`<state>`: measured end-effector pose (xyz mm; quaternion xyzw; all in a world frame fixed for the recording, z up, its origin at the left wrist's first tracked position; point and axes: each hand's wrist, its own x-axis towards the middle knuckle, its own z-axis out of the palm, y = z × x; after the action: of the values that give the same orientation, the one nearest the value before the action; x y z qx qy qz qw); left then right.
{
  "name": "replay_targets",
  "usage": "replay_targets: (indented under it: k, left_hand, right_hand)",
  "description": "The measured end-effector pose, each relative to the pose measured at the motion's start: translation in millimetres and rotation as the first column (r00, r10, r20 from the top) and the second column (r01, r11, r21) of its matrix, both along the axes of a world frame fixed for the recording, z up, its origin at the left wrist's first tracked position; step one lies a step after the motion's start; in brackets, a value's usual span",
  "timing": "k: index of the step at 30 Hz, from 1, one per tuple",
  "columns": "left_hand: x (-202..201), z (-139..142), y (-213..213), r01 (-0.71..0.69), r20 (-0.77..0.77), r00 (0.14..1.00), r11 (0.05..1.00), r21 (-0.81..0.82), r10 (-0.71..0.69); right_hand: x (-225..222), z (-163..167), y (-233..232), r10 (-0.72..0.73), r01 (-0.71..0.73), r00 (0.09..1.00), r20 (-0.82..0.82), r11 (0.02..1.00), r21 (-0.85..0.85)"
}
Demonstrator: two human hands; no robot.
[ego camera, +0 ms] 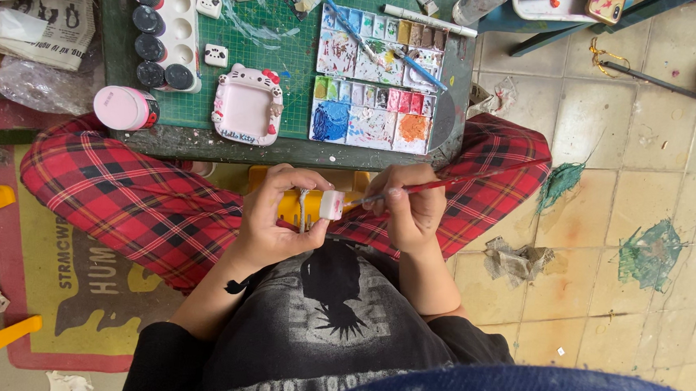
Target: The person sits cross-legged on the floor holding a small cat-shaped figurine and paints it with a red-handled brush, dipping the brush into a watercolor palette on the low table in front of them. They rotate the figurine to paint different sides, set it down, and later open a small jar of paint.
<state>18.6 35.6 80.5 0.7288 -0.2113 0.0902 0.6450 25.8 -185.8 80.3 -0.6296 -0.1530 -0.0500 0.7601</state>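
The left hand [270,219] pinches a small white figurine [331,205] in closed fingers, raised over the lap at 6 o'clock from the paint palette [375,80] – steady for the red-handled brush [437,185] gripped pen-like by the right hand [412,207]. The brush tip meets the figurine – its painted face is hidden

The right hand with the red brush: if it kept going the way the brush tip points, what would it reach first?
The right hand aims its red brush leftward at the small white piece pinched in the left hand. That piece comes first; the tip seems nearly on it, though depth is hard to judge.
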Motion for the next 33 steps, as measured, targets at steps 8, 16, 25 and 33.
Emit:
replay_targets:
  k: [8, 16, 25, 33]
  left_hand:
    - [-3.3, -2.0, 0.6, 0.021, -0.043, 0.999, 0.999, -0.031, -0.023]
    - [-5.6, -7.3, 1.0, 0.062, -0.095, 0.993, 0.994, -0.095, -0.071]
    - [-8.1, -12.6, -0.7, 0.133, -0.194, 0.963, 0.955, -0.263, -0.188]
    - [-9.5, -19.6, 0.7, 0.157, -0.331, 0.887, 0.883, -0.442, -0.323]
  right_hand:
    - [2.4, 1.2, -3.3, 0.065, -0.06, 0.997, 0.04, 0.991, -0.12]
    - [4.2, -1.2, -4.8, 0.095, -0.093, 0.995, 0.01, 0.987, -0.13]
    - [4.5, -3.3, -4.9, 0.007, -0.001, 0.999, 0.042, 0.989, -0.151]
    - [-3.0, -1.0, -1.7, 0.059, -0.059, 0.998, -0.009, 0.998, 0.007]
